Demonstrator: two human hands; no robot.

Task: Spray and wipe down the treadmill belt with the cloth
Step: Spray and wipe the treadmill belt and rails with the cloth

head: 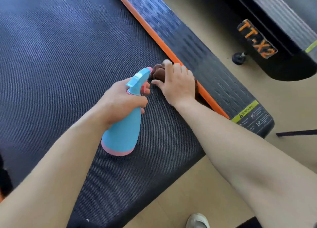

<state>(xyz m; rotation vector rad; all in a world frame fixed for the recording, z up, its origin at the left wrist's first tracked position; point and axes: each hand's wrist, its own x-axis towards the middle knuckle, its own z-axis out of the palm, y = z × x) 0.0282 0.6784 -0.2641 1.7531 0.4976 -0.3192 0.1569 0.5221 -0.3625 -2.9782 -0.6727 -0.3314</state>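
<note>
the left hand (pixel 123 100) held the bottle (pixel 123 133) by its neck, fingers (pixel 143 101) clamped round it just under the trigger head, nozzle aimed toward the cloth (pixel 157 72). the bottle hung tilted over the belt (pixel 60 56); whether its base touched the belt could not be told.

the right hand (pixel 178 85) lay on the brown cloth, fingers apart and draped over it, pressing rather than pinching. the cloth sat bunched on the belt, tight against the orange strip (pixel 151 32) at the belt's right edge, near its rear end.

the cloth looked soft, light and limp, likely to roll up under a push, so a flat palm over its middle seemed the best hold. the belt's ribbed weave would probably drag on it.

the bottle looked like smooth, stiff plastic, wider at the base, so the narrow neck was the sure place to grip it. its blue wall was opaque: how much liquid it held could not be seen.
</note>
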